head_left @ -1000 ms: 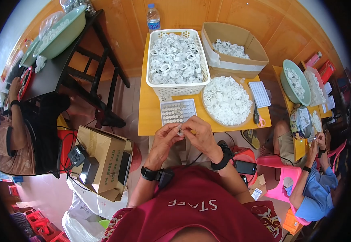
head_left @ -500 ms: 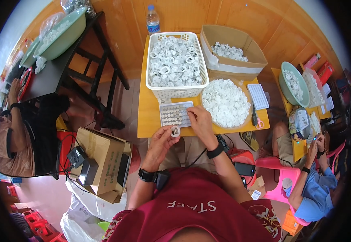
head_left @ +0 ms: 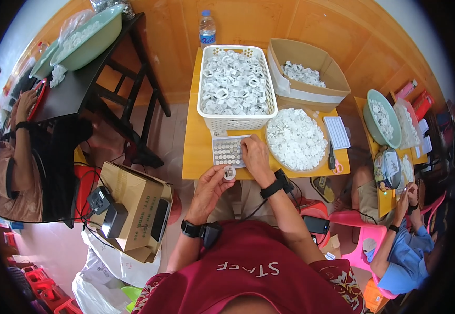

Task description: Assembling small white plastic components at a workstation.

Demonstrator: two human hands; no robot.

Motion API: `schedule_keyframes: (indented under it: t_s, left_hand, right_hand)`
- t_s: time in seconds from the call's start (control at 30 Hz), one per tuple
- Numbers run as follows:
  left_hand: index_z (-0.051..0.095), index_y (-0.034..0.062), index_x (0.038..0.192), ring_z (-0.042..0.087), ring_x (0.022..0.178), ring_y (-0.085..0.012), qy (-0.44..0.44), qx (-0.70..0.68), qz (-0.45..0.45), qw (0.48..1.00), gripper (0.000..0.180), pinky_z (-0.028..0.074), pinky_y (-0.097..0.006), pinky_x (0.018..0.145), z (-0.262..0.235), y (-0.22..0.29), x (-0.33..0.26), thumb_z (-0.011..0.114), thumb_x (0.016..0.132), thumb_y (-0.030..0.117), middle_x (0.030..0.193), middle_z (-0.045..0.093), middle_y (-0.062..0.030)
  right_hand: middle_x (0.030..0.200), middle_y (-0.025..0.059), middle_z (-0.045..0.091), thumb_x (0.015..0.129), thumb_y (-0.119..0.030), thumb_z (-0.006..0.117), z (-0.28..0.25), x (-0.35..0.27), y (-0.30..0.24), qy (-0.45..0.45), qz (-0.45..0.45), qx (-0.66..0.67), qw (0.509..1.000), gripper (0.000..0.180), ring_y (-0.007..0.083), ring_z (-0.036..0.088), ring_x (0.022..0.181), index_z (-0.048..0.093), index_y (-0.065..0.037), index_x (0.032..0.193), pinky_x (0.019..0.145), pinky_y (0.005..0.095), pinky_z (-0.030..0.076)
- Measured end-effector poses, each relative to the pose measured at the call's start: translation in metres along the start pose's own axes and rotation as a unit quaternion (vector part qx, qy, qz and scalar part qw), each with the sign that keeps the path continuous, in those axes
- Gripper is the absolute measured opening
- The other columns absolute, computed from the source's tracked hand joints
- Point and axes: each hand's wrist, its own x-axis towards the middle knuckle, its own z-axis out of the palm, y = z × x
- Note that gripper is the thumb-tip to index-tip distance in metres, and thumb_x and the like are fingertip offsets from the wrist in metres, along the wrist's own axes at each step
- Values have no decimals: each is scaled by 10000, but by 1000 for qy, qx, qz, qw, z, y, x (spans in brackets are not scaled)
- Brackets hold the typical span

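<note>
My left hand (head_left: 207,191) pinches a small round white plastic ring-shaped part (head_left: 229,173) between thumb and fingers, just off the near edge of the yellow table. Beside it, my right hand (head_left: 256,159) reaches down onto the right part of a shallow white tray (head_left: 214,153). Its fingers are bent together, and their tips hide whatever is between them. Rows of small round silvery discs (head_left: 227,147) sit in the tray. Behind the tray stands a white perforated basket (head_left: 233,123) heaped with white ring-shaped parts.
A round tub (head_left: 325,156) of small white pieces stands right of the tray. Beyond it is an open cardboard box (head_left: 311,99). Another white tray (head_left: 336,132) and pink-handled scissors (head_left: 337,166) lie at the right edge. Two other people sit at side tables.
The view has shifted slightly, so the table sits a little farther right. My right fingers are lower and more curled over the tray. The left hand still holds the white ring-shaped part.
</note>
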Motion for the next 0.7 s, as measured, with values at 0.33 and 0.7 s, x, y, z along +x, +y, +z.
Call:
schedule_keyframes:
  t_s: [0.33,0.7]
  left_hand:
    - [534,20,1052,597,803,-158,-3,-3,-12,1000,208,511,-259,710,1,-2,2,499,885,139,948,597,-74]
    - [534,30,1052,590,827,-135,-12,9,-22,1000,200,509,-254,716,10,-5,5,494,888,137,960,594,-61]
  right_hand:
    - [753,134,553,736,6,572,-49,-23,-40,-27,24,236,971,76,284,553,633,585,2,811,563,341,435]
    - [766,89,567,715,51,607,-53,-52,-53,18,-21,212,977,122,169,574,625,607,8,829,542,249,454]
